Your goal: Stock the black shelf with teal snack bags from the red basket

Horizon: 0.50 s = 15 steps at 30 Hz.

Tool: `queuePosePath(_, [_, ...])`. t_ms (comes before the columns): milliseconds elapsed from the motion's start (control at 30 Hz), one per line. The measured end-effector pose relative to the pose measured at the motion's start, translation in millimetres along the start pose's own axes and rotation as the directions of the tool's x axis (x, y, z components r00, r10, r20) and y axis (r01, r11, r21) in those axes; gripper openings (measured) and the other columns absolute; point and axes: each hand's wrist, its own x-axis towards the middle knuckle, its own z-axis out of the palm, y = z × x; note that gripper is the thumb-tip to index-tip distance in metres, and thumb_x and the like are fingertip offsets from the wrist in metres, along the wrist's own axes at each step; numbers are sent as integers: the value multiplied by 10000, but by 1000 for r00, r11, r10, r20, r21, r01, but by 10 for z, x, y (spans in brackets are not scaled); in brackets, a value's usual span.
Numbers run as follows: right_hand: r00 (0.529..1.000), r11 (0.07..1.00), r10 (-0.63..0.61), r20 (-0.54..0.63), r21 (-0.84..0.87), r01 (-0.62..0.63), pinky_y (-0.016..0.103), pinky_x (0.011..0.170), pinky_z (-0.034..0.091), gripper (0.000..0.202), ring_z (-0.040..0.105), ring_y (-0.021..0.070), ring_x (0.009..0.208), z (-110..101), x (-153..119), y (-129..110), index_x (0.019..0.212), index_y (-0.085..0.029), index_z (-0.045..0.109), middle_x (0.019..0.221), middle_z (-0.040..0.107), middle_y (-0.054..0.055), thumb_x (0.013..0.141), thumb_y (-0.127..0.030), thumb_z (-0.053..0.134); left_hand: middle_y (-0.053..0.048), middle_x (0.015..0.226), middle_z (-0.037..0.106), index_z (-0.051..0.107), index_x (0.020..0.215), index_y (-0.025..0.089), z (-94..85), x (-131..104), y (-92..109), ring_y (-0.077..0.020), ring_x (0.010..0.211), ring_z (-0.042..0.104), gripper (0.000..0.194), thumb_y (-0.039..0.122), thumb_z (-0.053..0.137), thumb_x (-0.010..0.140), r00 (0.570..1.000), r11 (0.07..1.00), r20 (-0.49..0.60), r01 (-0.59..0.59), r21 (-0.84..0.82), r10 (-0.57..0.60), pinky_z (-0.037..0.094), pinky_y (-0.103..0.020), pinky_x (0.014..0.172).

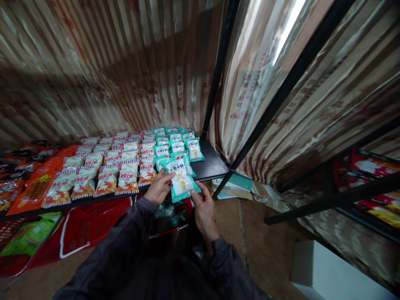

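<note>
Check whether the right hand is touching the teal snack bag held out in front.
Touching. The head view shows the right hand at the lower right corner of the teal snack bag, fingertips pressed on its edge.

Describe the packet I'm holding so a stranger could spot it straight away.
Find the black shelf before the striped curtain. Near its right end sit teal-edged packets. Your packet is the one gripped between left hand and right hand; its lookalikes lie on the shelf.
</note>
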Motion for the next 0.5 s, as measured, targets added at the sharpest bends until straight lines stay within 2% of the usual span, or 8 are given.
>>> queuePosePath(233, [997,994,-79,17,-80,80,297,702,521,518,627,180,807,-97,91,-67,1147,-199,569,937,683,41,685,-375,720,-38,994,688,566,998,212,109,83,-73,-193,930,657,411,140,752,638,1000,1000,-9,4,-2,-4,506,-324,863])
queuePosePath(367, [988,968,-148,38,-199,153,311,775,519,483,623,180,868,-182,167,-66,1146,-200,587,1063,653,68,710,-375,698,-40,981,690,564,956,204,174,139,-103,-206,945,654,389,117,751,626,999,1000,-43,17,3,-17,502,-349,882])
queuePosePath(500, [983,937,-177,53,-296,184,309,788,514,437,620,177,874,-265,237,-73,1142,-196,597,1085,635,79,746,-369,661,-46,973,694,557,928,194,244,193,-132,-213,959,651,374,101,748,619,997,1000,-71,26,2,-26,496,-362,901])
